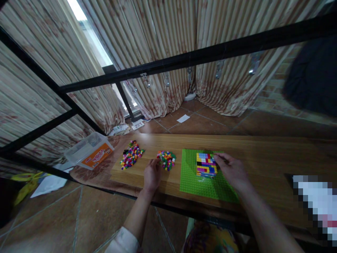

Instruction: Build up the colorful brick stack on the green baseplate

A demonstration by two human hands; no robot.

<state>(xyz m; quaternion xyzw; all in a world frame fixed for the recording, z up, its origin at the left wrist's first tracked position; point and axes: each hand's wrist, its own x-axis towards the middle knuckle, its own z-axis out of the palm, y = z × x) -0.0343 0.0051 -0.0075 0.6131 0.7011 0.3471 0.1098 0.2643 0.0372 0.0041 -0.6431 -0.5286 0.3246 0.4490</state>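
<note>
A green studded baseplate (189, 175) lies on the wooden board, bearing a block of stacked multicoloured toy bricks (206, 164). My right hand (233, 170) reaches in from the right, its thumb and fingertips closed together at the block's upper right corner. Whether a small brick sits between those fingertips is too small to tell. To the left of the baseplate, my left hand (152, 175) rests by the near edge of a small pile of loose toy bricks (167, 160). Its fingers are curled together at the pile, and what they may pinch is hidden.
Further left lies a second pile of loose bricks (131, 154). A clear plastic tub (89, 149) with an orange label stands on a brown cloth (116, 146) at the board's left end. A black metal rail (168, 63) crosses in front of the curtains. A pixelated pale object (316, 196) lies at right.
</note>
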